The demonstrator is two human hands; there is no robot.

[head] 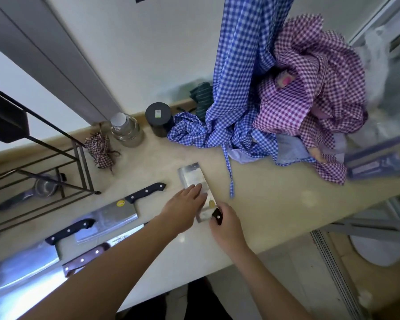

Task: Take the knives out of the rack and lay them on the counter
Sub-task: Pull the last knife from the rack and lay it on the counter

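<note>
A cleaver [192, 177] lies flat on the beige counter [275, 204] in the middle of the view. My right hand [225, 224] grips its black handle. My left hand [185, 207] rests flat on its blade, fingers spread. To the left lie three more knives: a cleaver with a black handle [116, 214], another black-handled cleaver [32, 257] near the front edge, and a knife with a reddish-brown handle [88, 256] partly under my left forearm. The black wire rack [44, 181] stands at the far left, with no knife visible in it.
A metal strainer [42, 187] lies under the rack. Behind stand a glass jar [126, 130], a dark canister [158, 118] and a small checked bundle [101, 150]. Blue checked cloth [236, 88] and purple checked cloth [314, 88] pile up at the back right. The counter's front edge runs diagonally at the lower right.
</note>
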